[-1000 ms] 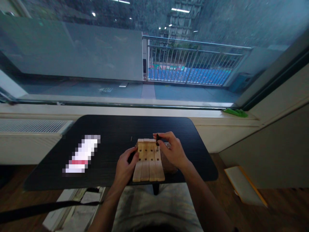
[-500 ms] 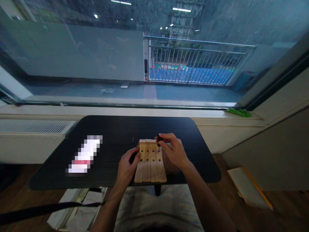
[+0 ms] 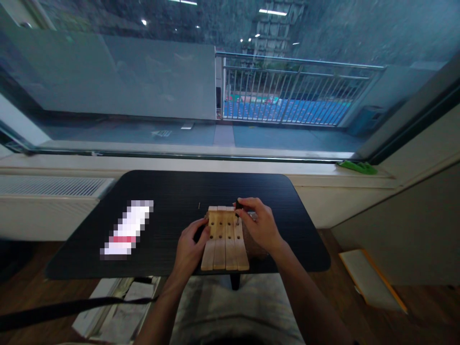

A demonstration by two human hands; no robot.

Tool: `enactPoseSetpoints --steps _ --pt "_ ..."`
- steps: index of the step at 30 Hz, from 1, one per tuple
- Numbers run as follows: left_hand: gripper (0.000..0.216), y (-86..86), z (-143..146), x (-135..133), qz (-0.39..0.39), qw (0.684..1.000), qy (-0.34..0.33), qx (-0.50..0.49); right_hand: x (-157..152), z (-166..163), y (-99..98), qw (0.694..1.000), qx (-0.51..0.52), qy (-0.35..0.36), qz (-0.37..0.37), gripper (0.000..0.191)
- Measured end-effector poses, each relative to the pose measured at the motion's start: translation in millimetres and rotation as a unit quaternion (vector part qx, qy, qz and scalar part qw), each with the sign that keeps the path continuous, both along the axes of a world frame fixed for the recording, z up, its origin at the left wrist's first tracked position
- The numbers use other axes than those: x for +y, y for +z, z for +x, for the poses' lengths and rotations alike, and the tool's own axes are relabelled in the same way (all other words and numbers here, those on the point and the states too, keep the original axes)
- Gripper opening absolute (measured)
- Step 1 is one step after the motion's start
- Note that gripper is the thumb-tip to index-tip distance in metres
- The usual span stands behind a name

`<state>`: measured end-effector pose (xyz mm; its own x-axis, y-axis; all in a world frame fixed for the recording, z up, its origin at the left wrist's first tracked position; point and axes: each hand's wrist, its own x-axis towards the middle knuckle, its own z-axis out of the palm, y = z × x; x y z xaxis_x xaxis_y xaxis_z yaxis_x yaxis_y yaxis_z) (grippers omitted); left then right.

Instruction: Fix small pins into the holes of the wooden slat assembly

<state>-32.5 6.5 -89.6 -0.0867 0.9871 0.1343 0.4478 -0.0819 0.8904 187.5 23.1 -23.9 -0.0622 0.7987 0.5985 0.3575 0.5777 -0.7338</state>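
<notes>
A small wooden piece of pale slats [image 3: 224,254], with two rows of dark round holes, lies near the front edge of the black table. My left hand [image 3: 192,243] grips its left edge, thumb on top. Between the thumb and fingers of my right hand [image 3: 261,226] is a short black-handled screwdriver [image 3: 238,207]. It stands nearly upright, its tip at the upper hole of the rightmost slat. Under my right wrist a brown, rough-looking thing [image 3: 256,245] shows in part; its kind is unclear.
A thin small pin or screw [image 3: 199,205] lies on the black table [image 3: 172,187] beyond the wood. A blurred-out white and red item [image 3: 127,230] lies at left. Behind are the windowsill [image 3: 215,165] with a green cloth [image 3: 357,166] and a radiator [image 3: 53,187].
The whole view has shifted very slightly. My left hand keeps its hold on the wood, and the screwdriver stays at the same hole in my right hand.
</notes>
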Motion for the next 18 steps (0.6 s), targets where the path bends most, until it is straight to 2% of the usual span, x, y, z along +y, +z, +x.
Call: enactPoseSetpoints --steps 6,18 --pt "0.046 0.4 1.8 0.7 0.002 1.0 0.002 -0.007 -0.1 -0.7 -0.2 0.999 -0.016 -0.011 0.035 0.021" --pt "0.045 0.0 1.6 0.8 0.002 1.0 0.0 -0.003 0.6 0.1 -5.3 0.998 -0.018 -0.028 0.06 0.021"
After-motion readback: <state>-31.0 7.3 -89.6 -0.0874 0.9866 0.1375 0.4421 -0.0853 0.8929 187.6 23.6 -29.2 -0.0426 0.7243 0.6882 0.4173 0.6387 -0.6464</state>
